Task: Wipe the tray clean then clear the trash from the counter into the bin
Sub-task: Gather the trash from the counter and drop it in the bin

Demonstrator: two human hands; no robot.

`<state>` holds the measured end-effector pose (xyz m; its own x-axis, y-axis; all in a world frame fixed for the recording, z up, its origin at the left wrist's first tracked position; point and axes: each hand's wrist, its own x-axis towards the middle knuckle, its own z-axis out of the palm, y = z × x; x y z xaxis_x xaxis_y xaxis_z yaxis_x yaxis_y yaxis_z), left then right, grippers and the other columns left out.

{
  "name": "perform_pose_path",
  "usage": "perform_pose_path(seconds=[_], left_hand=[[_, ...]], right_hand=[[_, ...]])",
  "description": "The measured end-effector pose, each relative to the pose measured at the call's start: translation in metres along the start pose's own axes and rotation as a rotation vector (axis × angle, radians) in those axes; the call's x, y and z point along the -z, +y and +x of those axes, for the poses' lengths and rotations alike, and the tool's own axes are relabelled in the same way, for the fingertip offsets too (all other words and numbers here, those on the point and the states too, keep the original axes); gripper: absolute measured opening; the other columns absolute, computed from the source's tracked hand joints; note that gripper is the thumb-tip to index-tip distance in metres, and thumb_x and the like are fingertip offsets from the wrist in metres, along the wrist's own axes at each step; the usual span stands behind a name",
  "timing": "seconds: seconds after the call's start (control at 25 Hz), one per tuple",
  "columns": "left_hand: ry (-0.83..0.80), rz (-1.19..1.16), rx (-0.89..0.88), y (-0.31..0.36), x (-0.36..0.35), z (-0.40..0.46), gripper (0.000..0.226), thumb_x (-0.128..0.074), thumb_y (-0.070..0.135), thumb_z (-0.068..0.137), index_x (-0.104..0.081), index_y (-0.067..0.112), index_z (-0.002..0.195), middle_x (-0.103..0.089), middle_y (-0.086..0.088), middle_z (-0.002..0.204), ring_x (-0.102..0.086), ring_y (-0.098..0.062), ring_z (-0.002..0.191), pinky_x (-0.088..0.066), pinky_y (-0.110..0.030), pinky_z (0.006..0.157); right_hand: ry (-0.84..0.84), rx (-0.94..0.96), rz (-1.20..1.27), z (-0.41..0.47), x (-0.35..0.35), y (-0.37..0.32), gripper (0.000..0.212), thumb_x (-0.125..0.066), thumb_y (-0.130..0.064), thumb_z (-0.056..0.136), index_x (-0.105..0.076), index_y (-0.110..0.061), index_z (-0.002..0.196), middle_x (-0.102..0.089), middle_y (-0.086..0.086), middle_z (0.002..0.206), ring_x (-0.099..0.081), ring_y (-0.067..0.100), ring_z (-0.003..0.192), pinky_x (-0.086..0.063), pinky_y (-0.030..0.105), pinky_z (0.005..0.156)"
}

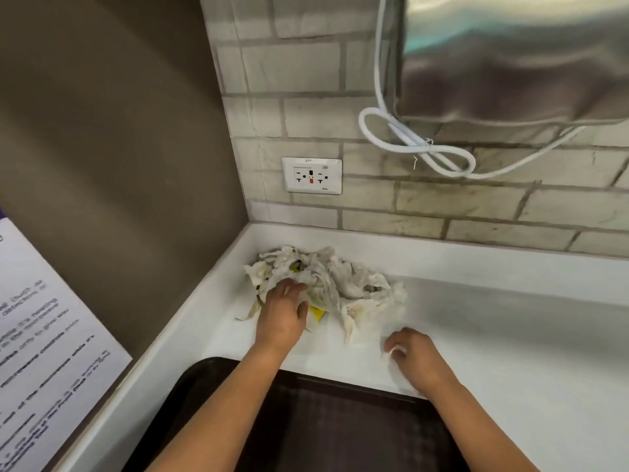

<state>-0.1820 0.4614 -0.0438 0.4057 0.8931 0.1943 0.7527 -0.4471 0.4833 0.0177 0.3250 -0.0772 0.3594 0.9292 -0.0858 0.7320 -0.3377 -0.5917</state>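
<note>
A heap of crumpled, stained white paper napkins point(343, 281) lies in the back left corner of the white counter point(493, 335), with a yellow scrap point(316, 313) poking out under it. My left hand point(284, 311) lies on the heap's left side, its fingers reaching into the paper. My right hand point(413, 356) sits on the counter to the right of the heap, fingers curled round a small white wad of tissue point(396, 352). A dark brown tray point(340, 427) lies at the counter's near edge under both forearms.
A brown side panel point(119, 165) closes off the left, with a printed notice point(44, 352) on it. The brick-tile back wall carries a power socket point(311, 175). A steel appliance point(510, 56) with a looped white cable point(418, 144) hangs at the upper right.
</note>
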Motion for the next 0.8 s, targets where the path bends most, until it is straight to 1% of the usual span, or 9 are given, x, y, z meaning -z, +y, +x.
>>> perform_pose_path(seconds=[0.04,0.12,0.2,0.32,0.4,0.48,0.56,0.64,0.8], left_hand=[[-0.015,0.068,-0.001,-0.001,-0.003,0.007,0.042,-0.047,0.024,0.094,-0.045,0.024,0.136,-0.035,0.0,0.146,-0.035,-0.022,0.133,-0.035,-0.029,0.104],[-0.051,0.156,0.042,-0.001,-0.007,0.017,0.049,-0.047,0.026,0.094,-0.034,0.025,0.142,-0.03,0.0,0.15,-0.032,-0.022,0.134,-0.036,-0.031,0.103],[-0.047,0.164,0.1,0.0,-0.008,0.023,0.056,-0.05,0.025,0.093,-0.029,0.023,0.144,-0.034,-0.004,0.147,-0.035,-0.024,0.131,-0.036,-0.032,0.102],[-0.059,0.085,0.146,-0.001,-0.01,0.031,0.052,-0.052,0.021,0.092,-0.036,0.017,0.141,-0.045,-0.01,0.138,-0.042,-0.026,0.127,-0.037,-0.033,0.102],[-0.052,0.03,0.136,-0.002,-0.008,0.031,0.044,-0.052,0.019,0.092,-0.045,0.015,0.136,-0.052,-0.011,0.133,-0.047,-0.026,0.124,-0.041,-0.033,0.1],[0.049,-0.006,0.127,-0.001,-0.003,0.026,0.039,-0.054,0.02,0.09,-0.054,0.015,0.129,-0.056,-0.011,0.128,-0.051,-0.029,0.118,-0.043,-0.036,0.096],[0.188,-0.037,0.159,0.004,0.004,0.02,0.037,-0.058,0.023,0.087,-0.059,0.017,0.124,-0.055,-0.011,0.126,-0.05,-0.032,0.114,-0.043,-0.039,0.094],[0.272,-0.134,0.202,0.009,0.012,0.014,0.034,-0.061,0.023,0.085,-0.063,0.015,0.118,-0.052,-0.012,0.126,-0.048,-0.033,0.114,-0.042,-0.039,0.097],[0.319,-0.43,0.257,0.012,0.029,0.006,0.027,-0.06,0.012,0.086,-0.062,0.004,0.112,-0.056,-0.013,0.118,-0.055,-0.028,0.108,-0.039,-0.023,0.09]], right_hand=[[0.061,0.004,0.03,0.004,0.001,-0.001,0.046,-0.048,0.005,0.084,-0.047,-0.037,0.064,-0.051,-0.004,0.092,-0.052,0.014,0.081,-0.034,0.007,0.072],[0.202,0.013,0.123,0.012,0.004,-0.002,0.042,-0.041,0.013,0.079,-0.049,-0.027,0.068,-0.048,0.002,0.091,-0.05,0.019,0.076,-0.035,0.004,0.066],[0.265,0.011,0.136,0.022,0.007,-0.006,0.032,-0.041,0.011,0.08,-0.056,-0.016,0.085,-0.047,0.009,0.101,-0.05,0.021,0.076,-0.035,0.006,0.065],[0.215,0.082,-0.093,0.031,0.003,-0.017,0.033,-0.048,-0.011,0.089,-0.056,-0.017,0.121,-0.043,0.01,0.122,-0.05,0.026,0.101,-0.044,0.024,0.085],[0.183,0.165,-0.234,0.033,-0.002,-0.032,0.041,-0.048,-0.023,0.092,-0.047,-0.026,0.133,-0.04,0.009,0.128,-0.043,0.026,0.114,-0.045,0.03,0.09],[0.145,0.168,-0.296,0.037,-0.008,-0.046,0.049,-0.05,-0.034,0.091,-0.039,-0.029,0.139,-0.035,0.009,0.134,-0.039,0.027,0.119,-0.044,0.033,0.092],[0.093,0.094,-0.366,0.044,-0.012,-0.054,0.054,-0.054,-0.043,0.087,-0.04,-0.029,0.138,-0.031,0.009,0.136,-0.036,0.028,0.121,-0.043,0.034,0.096],[0.091,0.062,-0.391,0.046,-0.016,-0.057,0.043,-0.056,-0.04,0.086,-0.053,-0.026,0.126,-0.034,0.008,0.132,-0.036,0.028,0.119,-0.042,0.033,0.096],[0.185,0.072,-0.171,0.035,-0.02,-0.054,0.024,-0.056,-0.023,0.085,-0.063,-0.014,0.106,-0.049,0.005,0.12,-0.042,0.027,0.11,-0.042,0.028,0.087]])
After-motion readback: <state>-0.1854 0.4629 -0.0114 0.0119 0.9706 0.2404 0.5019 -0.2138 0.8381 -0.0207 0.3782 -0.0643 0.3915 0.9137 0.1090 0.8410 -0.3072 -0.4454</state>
